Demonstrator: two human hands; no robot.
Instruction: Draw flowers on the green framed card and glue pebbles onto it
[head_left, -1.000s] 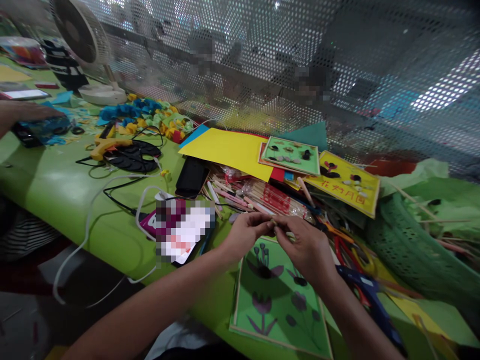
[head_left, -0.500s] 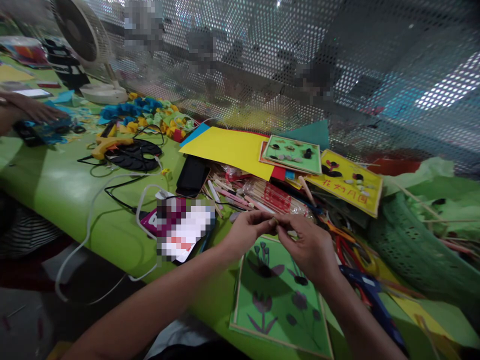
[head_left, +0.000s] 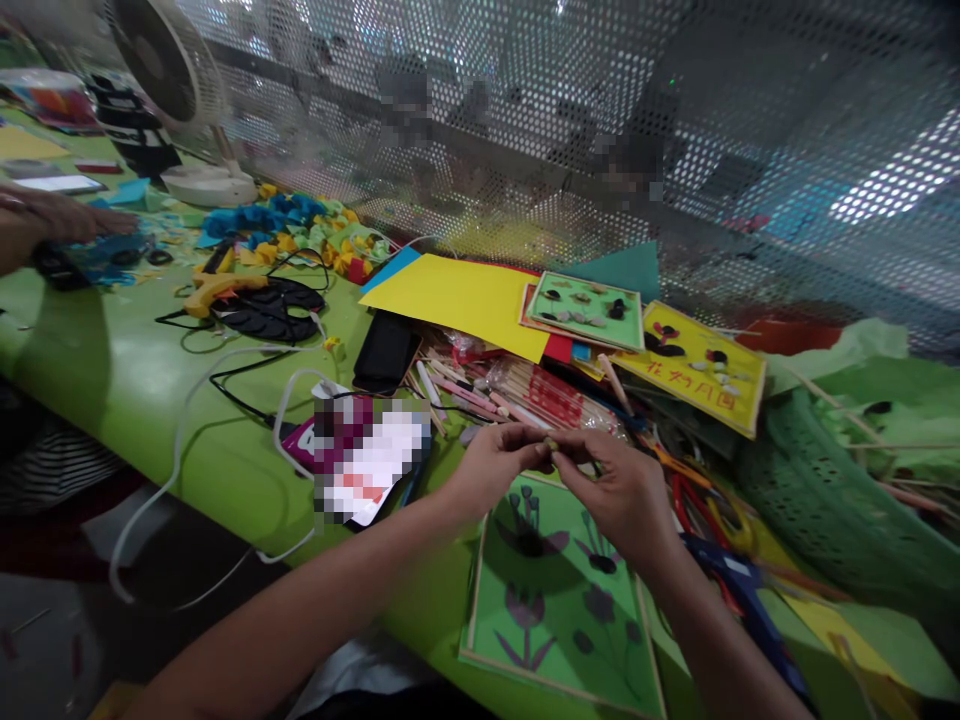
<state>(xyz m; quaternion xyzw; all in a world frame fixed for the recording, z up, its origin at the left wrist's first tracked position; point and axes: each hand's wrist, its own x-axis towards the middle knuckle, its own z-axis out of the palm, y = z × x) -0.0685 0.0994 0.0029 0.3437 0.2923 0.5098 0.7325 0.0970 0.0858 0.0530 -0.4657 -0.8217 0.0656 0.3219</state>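
Fingertips of my left hand and my right hand meet over the top edge of a green picture board. Pinched between them is a small brownish-olive lump, perhaps a pebble; both hands are closed on it. Below lies the board, edged with thin wooden strips and decorated with dark flower shapes. Its upper right part is covered by my right hand. A phone with a lit screen lies left of my left hand, and a blue glue gun rests beside my right forearm.
Scissors and a green basket stand to the right. Behind my hands are bundled sticks, yellow card and a yellow finished picture. White cable loops over the table's front edge. At far left, another person's hand works near a fan.
My fingers have shifted slightly, so more of the small lump shows between them. The other person's hand at far left has moved a little. The board stays in place.
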